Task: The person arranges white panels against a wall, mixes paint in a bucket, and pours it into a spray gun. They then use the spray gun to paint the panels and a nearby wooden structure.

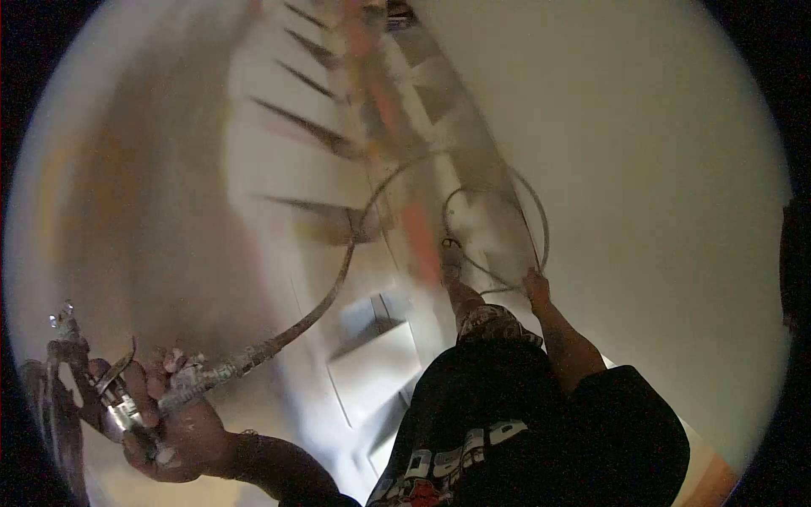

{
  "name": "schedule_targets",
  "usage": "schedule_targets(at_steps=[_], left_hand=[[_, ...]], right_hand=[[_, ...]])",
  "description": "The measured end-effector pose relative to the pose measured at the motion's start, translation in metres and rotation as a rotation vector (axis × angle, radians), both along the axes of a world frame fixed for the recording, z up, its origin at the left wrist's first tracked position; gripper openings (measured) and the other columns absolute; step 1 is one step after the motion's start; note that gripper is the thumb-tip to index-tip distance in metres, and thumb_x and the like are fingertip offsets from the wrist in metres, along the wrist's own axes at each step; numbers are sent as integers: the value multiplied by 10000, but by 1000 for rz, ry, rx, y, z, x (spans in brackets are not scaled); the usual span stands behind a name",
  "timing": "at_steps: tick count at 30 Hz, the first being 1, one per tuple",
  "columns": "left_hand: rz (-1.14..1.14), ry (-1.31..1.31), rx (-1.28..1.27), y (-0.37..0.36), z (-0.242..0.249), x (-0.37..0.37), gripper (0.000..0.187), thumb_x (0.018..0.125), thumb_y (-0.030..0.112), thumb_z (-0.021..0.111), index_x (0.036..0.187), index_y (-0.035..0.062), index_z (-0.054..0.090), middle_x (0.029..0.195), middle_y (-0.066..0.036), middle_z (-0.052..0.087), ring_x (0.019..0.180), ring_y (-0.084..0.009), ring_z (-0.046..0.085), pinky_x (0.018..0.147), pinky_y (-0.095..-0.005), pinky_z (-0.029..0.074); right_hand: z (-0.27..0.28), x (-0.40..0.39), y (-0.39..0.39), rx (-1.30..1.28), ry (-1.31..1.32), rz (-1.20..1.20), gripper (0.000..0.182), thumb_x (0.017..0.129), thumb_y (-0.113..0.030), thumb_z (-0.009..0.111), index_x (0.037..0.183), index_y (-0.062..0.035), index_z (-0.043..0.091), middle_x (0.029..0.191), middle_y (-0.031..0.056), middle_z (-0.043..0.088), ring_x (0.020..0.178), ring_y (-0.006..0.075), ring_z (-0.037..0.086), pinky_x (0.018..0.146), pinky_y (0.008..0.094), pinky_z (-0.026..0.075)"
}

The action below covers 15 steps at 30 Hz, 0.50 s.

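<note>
My left hand (182, 427) is at the lower left, its fingers wrapped round a metal spray gun (122, 410) with a small nozzle at its top. A dirty hose (317, 311) runs from the gun's fitting beside the hand, up and to the right, and loops round near my leg. My right hand (535, 283) is small in the view, right of centre, beside the lower end of the hose loop. Its fingers look pressed together at the hose, but they are too small to make out fully.
A pale wall (642, 194) fills the right side. Below runs a long, stained walking surface (486, 207) with red patches. Dark wedge-shaped marks lie left of it. White box-like shapes (376, 372) are left of my body. My foot (451, 253) stands near the hose loop.
</note>
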<state>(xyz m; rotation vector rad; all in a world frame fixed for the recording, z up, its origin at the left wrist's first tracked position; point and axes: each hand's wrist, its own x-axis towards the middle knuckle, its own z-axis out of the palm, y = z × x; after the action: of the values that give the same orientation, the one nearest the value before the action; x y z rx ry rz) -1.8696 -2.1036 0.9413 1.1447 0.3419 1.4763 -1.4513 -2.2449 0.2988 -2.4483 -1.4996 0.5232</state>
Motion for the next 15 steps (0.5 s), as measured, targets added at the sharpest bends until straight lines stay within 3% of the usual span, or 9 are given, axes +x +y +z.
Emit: schedule_targets(at_steps=[1, 2, 3, 4, 7, 9, 11, 14, 15], left_hand=[[-31, 7, -4, 35, 4, 27, 704, 763, 230, 542, 1387, -6, 318, 1168, -252, 498, 1023, -363, 479, 982, -549, 276], [520, -105, -92, 72, 7, 63, 676, 762, 233, 549, 1364, -2, 348, 1111, -230, 522, 1010, -346, 480, 975, -538, 280], [1072, -212, -182, 106, 13, 79, 649, 762, 237, 556, 1341, 2, 377, 1054, -207, 545, 997, -328, 482, 969, -528, 284], [1047, -207, -181, 135, 19, 74, 649, 762, 237, 556, 1341, 2, 377, 1054, -207, 545, 997, -328, 482, 969, -528, 284], [-39, -76, -65, 199, 12, 32, 506, 781, 274, 557, 1220, 44, 457, 925, -133, 560, 876, -295, 496, 877, -528, 347], [154, -18, -115, 236, 7, 28, 494, 788, 327, 531, 1195, 56, 460, 873, -99, 532, 853, -306, 497, 881, -539, 362], [227, -5, -297, 261, 21, 62, 679, 739, 248, 523, 1364, 72, 325, 762, -45, 415, 822, -244, 438, 845, -448, 363], [46, 50, -132, 324, 19, 65, 581, 778, 372, 543, 1260, 72, 419, 862, -70, 522, 844, -310, 482, 872, -523, 369], [34, 62, -124, 347, 21, 69, 581, 778, 372, 543, 1260, 72, 419, 862, -70, 522, 844, -310, 482, 872, -523, 369]], right_hand=[[-4, -5, -10, -44, 310, -262, 482, 924, -379, 480, 1136, 47, 562, 893, 159, 640, 819, 320, 604, 757, 423, 478], [-6, -5, -13, -74, 614, -516, 454, 923, -361, 478, 1150, 23, 561, 908, 183, 651, 837, 348, 625, 767, 437, 487], [-15, 7, -14, -339, 528, -475, 450, 916, -366, 492, 1139, 19, 559, 903, 186, 657, 831, 354, 632, 757, 436, 493], [-18, 7, -14, -603, 444, -428, 447, 910, -371, 506, 1129, 15, 557, 897, 190, 663, 825, 359, 639, 748, 434, 499], [17, -15, 13, -387, 514, -328, 388, 862, -353, 555, 1033, -5, 570, 816, 162, 637, 745, 320, 622, 669, 424, 490], [44, -20, 22, -205, 572, -183, 334, 815, -336, 603, 937, -25, 584, 736, 135, 610, 665, 280, 604, 589, 413, 482], [61, -33, 34, -8, 640, -43, 288, 768, -318, 652, 840, -45, 598, 655, 108, 583, 585, 240, 587, 510, 403, 473], [-40, -22, 13, -40, 409, 105, 317, 780, -342, 658, 817, -39, 573, 637, 106, 586, 573, 253, 592, 499, 399, 474], [20, -38, 48, -258, 190, 175, 288, 745, -351, 673, 809, -77, 609, 651, 107, 613, 585, 258, 615, 504, 396, 481]])
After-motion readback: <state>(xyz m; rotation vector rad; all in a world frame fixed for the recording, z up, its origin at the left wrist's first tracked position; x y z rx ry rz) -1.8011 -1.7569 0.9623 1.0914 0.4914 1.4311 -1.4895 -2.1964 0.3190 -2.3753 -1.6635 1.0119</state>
